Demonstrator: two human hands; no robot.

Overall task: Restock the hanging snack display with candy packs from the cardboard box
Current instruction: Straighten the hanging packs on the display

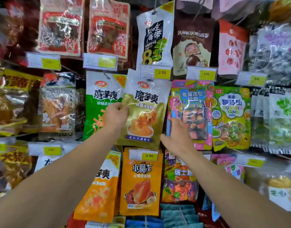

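Hanging snack display point(199, 74) crowded with packs, yellow price tags point(162, 72) reading 3.90. Gold pack point(146, 112) tilted mid-display, left edge pinched by left hand point(116, 116). Right hand point(177, 135) on colourful candy pack point(193, 111), fingers spread, gripping nothing.

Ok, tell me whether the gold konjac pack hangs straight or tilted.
Tilted: the gold konjac pack leans clockwise, gripped at its edge by the left hand.

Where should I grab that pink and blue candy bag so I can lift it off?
Pinch the pink and blue candy pack at its lower left edge, reaching in from the left, where the right hand already touches it. The pack hangs flat, that edge sticks out free, and the yellow-green pack crowds its right side.
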